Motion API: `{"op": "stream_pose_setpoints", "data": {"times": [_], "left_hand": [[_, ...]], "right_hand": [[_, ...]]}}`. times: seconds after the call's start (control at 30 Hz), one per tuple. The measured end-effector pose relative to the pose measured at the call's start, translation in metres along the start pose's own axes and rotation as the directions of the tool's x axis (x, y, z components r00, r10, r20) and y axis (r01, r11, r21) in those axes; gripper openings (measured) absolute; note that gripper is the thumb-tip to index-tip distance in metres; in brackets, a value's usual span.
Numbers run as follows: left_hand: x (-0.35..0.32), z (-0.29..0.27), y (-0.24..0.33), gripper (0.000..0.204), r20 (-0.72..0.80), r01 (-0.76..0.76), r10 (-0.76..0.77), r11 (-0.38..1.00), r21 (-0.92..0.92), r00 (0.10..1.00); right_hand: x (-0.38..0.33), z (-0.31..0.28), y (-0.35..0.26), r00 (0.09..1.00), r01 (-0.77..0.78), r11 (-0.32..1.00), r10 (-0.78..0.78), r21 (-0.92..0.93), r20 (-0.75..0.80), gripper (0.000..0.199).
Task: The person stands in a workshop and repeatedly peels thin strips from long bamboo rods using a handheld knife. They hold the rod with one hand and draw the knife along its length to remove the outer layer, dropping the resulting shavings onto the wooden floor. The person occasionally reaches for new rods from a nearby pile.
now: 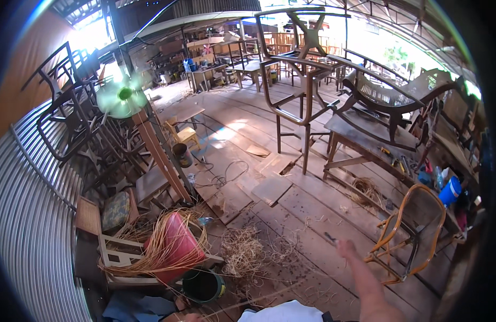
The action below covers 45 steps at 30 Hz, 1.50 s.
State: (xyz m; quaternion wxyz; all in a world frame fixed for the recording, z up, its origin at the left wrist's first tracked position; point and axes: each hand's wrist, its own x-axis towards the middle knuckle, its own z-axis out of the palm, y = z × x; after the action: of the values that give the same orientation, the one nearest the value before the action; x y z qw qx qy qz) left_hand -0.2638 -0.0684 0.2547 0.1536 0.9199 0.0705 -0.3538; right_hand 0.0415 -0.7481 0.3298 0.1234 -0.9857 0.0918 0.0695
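Observation:
My right hand [345, 248] reaches out over the plank floor, closed around a small dark tool [329, 236] whose exact kind is too small to make out. Only a sliver of my left hand [193, 317] shows at the lower edge, its fingers hidden. A long pale strand [248, 303] runs rightward from near it; whether it is gripped I cannot see. Close to the left hand stands a dark bucket [201, 286]. Beyond lies a tangled heap of cane shavings [242, 251]. To the right of my right hand is a small cane chair frame [406, 236].
Long cane strands [167, 236] drape over a red chair [178, 249] at the left. A green fan [124, 94] hangs by a wooden post [159, 155]. Stacked chair frames [299, 91] and a workbench [366, 137] with a rocker stand at right. Loose boards [272, 189] lie ahead.

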Motion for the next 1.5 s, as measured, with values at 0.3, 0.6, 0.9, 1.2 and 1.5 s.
{"op": "stream_pose_setpoints", "data": {"times": [0.3, 0.6, 0.9, 1.2, 1.5], "left_hand": [[0.05, -0.111, 0.291, 0.028, -0.31, -0.533, 0.445, 0.786, -0.315, 0.84], [0.057, -0.12, 0.244, 0.025, -0.071, -0.421, 0.444, 0.771, -0.479, 0.893], [0.148, -0.048, 0.154, 0.01, 0.317, 0.232, -0.077, -0.522, -0.82, 0.945], [0.158, -0.169, 0.324, 0.022, -0.099, -0.108, 0.302, 0.014, -0.994, 0.948], [0.126, -0.265, 0.342, 0.022, -0.629, -0.106, -0.016, 0.982, -0.156, 0.777]], "right_hand": [[-0.106, 0.031, -0.238, 0.75, 0.47, 0.665, -0.648, 0.58, 0.136, 0.027], [-0.099, -0.002, -0.213, 0.773, 0.555, 0.7, -0.634, 0.449, 0.033, 0.02], [-0.119, 0.036, -0.136, 0.938, 0.308, 0.931, -0.332, 0.195, 0.102, 0.024], [-0.138, 0.026, -0.102, 0.946, -0.218, 0.678, -0.031, 0.702, 0.324, 0.023], [-0.144, -0.038, -0.112, 0.961, -0.247, 0.357, -0.027, 0.901, 0.275, 0.017]]}}
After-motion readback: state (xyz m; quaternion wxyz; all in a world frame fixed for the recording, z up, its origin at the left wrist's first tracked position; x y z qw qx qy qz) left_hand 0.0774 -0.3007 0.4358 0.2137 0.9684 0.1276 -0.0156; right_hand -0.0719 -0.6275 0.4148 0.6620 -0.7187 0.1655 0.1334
